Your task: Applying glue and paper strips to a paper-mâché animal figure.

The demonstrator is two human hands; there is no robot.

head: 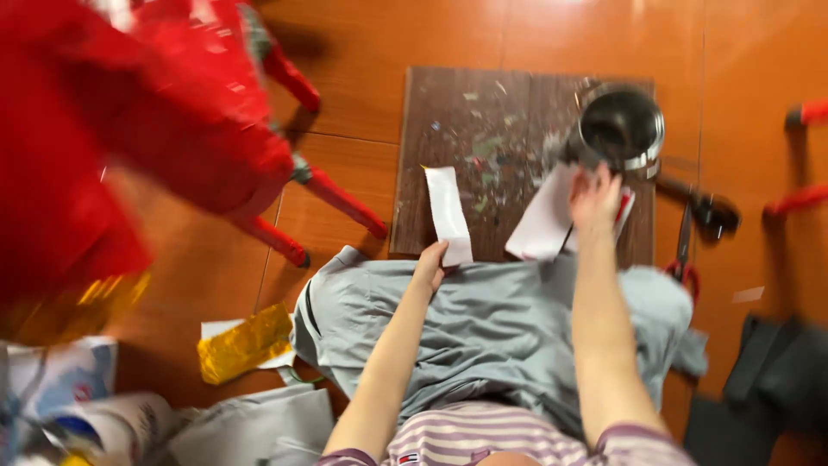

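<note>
Paper strip [448, 214] lay pinched at its near end by the left hand [429, 266]; the right hand [593, 198], spread near the metal pot [621, 127] at the board's [448, 112] far corner, risked knocking it over.

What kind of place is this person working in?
Probably a home floor used as a makeshift craft spot: a paint-flecked board lies on the orange floor, with paper strips, scissors and a metal pot nearby.

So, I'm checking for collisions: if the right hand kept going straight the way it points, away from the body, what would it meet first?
Probably the round shiny metal pot on the dark paint-flecked wooden board. The right hand sits over white paper, fingers aimed at the pot just beyond, though blur leaves depth unclear.
</note>
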